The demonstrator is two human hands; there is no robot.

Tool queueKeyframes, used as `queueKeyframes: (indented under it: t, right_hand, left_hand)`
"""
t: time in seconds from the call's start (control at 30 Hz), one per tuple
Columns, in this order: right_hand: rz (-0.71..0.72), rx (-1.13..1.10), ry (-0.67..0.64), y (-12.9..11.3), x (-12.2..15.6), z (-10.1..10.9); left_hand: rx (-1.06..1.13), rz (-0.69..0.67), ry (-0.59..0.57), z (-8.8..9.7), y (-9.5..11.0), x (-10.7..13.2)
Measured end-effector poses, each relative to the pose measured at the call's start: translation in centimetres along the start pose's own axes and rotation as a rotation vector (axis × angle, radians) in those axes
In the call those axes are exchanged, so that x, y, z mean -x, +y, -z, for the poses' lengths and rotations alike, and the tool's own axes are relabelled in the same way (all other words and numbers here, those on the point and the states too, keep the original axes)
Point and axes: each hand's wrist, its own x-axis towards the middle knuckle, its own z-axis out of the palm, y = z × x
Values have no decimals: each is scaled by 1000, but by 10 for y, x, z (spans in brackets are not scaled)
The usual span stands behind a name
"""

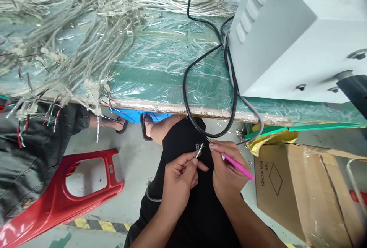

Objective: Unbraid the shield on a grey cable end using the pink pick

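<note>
My left hand is closed above my lap, pinching a thin cable between thumb and forefinger. Frayed silvery shield strands spread from the cable's upper end. A loop of the same cable seems to hang out below the hand on the left. In my right hand is a slim pink-handled tool, gripped like a pen. Its thin tip points up and left, a little apart from the frayed strands. The tip is too small to tell its kind.
Bundles of clear-sheathed cables cover the left of the green table. A white machine stands right, and a black cord loops over the table edge. Below are a cardboard box, a red stool and a seated person's leg.
</note>
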Motion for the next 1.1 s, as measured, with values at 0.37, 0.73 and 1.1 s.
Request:
queueKeyframes:
  t: [0.37, 0.73, 1.1]
  right_hand:
    - [149, 16, -241, -11, 3, 6]
    - [130, 29, -296, -10, 5, 5]
    - [109, 6, -279, -12, 4, 5]
  left_hand:
    - [165, 48, -58, 14, -2, -5]
    - [185, 46, -30, 10, -2, -5]
    - [168, 38, -16, 10, -3, -4]
